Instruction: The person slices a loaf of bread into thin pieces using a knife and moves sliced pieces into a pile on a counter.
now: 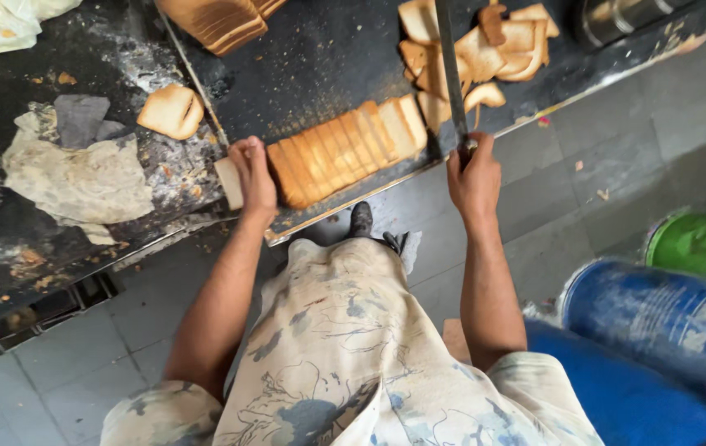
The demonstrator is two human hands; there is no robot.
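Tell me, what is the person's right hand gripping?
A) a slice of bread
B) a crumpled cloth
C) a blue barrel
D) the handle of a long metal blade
D: the right hand closes round the handle of the long metal blade, beside the sliced golden-brown bread loaf.
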